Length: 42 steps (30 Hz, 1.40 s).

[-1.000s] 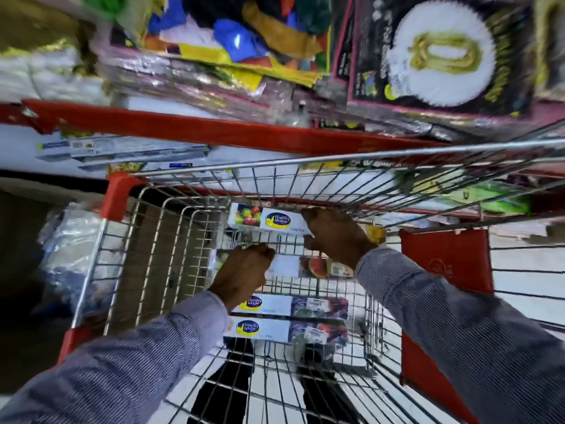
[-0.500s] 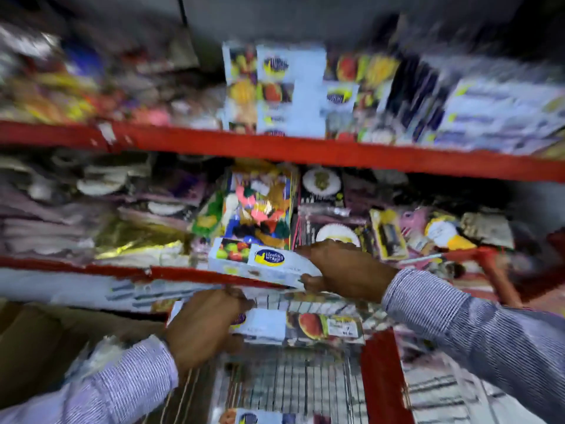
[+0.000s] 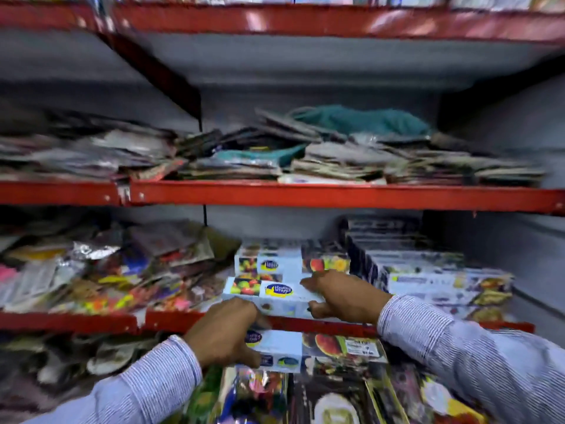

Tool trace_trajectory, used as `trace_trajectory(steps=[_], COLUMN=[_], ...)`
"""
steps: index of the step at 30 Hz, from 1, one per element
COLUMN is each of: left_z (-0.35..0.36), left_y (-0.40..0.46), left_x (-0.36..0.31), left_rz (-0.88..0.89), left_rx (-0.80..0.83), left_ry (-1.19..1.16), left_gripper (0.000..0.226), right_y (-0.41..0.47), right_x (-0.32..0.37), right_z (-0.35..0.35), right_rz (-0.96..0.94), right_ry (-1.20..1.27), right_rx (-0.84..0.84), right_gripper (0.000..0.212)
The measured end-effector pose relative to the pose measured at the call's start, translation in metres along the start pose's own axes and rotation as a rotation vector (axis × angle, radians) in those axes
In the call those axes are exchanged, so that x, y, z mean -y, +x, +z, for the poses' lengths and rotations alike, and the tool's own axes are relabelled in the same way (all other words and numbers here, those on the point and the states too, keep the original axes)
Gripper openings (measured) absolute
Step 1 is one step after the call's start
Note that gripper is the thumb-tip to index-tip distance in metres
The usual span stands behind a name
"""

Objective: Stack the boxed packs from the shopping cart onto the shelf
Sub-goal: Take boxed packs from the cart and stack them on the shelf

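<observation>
while one boxed pack (image 3: pixel 275 293) is held at the shelf edge (image 3: pixel 305 322) by the right hand (image 3: pixel 345 296), fingers closed on it, another boxed pack (image 3: pixel 305 347) is gripped below by the left hand (image 3: pixel 223 332); placing onto the stacked packs (image 3: pixel 269 261) is judged next.

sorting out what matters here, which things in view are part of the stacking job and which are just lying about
Part of the job:
- white printed boxed pack in the right hand
- second white boxed pack in the left hand
- stacked white boxes on the shelf
- red metal shelf

Lying about:
- teal cloth bundle
- loose foil packets
</observation>
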<state>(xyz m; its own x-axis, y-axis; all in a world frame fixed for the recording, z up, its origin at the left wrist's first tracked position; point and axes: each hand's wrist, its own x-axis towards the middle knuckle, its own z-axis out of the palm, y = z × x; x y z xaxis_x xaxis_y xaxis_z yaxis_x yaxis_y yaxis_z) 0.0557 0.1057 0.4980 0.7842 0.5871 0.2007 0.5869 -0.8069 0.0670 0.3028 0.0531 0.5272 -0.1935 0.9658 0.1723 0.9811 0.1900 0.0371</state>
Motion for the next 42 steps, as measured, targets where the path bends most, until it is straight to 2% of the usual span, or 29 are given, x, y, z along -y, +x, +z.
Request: trace_trajectory(steps=[4, 15, 20, 24, 27, 30, 35, 37, 39, 42], left_z=[-0.014, -0.005, 0.01, 0.012, 0.016, 0.019, 0.035, 0.045, 0.053, 0.063], left_y=[0.031, 0.09, 0.102, 0.114, 0.128, 0.141, 0.154, 0.156, 0.155, 0.152], left_x=[0.01, 0.048, 0.06, 0.059, 0.059, 0.055, 0.052, 0.054, 0.055, 0.06], left_rz=[-0.02, -0.066, -0.093, -0.095, -0.087, -0.091, -0.094, -0.076, -0.058, -0.05], left_rx=[-0.004, 0.053, 0.058, 0.039, 0.018, 0.005, -0.073, -0.091, -0.098, -0.113], left_ry=[-0.019, -0.029, -0.053, -0.06, -0.074, -0.064, -0.044, 0.035, 0.117, 0.018], left_gripper=[0.06, 0.055, 0.057, 0.058, 0.058, 0.06, 0.062, 0.063, 0.063, 0.06], right_y=[0.047, 0.136, 0.134, 0.123, 0.113, 0.096, 0.07, 0.064, 0.062, 0.064], right_x=[-0.02, -0.049, -0.057, -0.066, -0.07, -0.073, -0.081, -0.084, -0.086, -0.087], right_z=[-0.001, 0.052, 0.063, 0.056, 0.041, 0.03, 0.045, 0.058, 0.069, 0.077], right_rz=[0.052, 0.146, 0.131, 0.077, 0.112, 0.155, 0.122, 0.125, 0.142, 0.16], right_ry=[-0.018, -0.139, -0.019, 0.051, 0.121, 0.193, 0.126, 0.059, 0.038, 0.048], right_rx=[-0.018, 0.131, 0.028, -0.109, -0.175, -0.128, 0.104, 0.096, 0.037, -0.032], right_gripper=[0.041, 0.044, 0.03, 0.03, 0.027, 0.023, 0.042, 0.049, 0.047, 0.041])
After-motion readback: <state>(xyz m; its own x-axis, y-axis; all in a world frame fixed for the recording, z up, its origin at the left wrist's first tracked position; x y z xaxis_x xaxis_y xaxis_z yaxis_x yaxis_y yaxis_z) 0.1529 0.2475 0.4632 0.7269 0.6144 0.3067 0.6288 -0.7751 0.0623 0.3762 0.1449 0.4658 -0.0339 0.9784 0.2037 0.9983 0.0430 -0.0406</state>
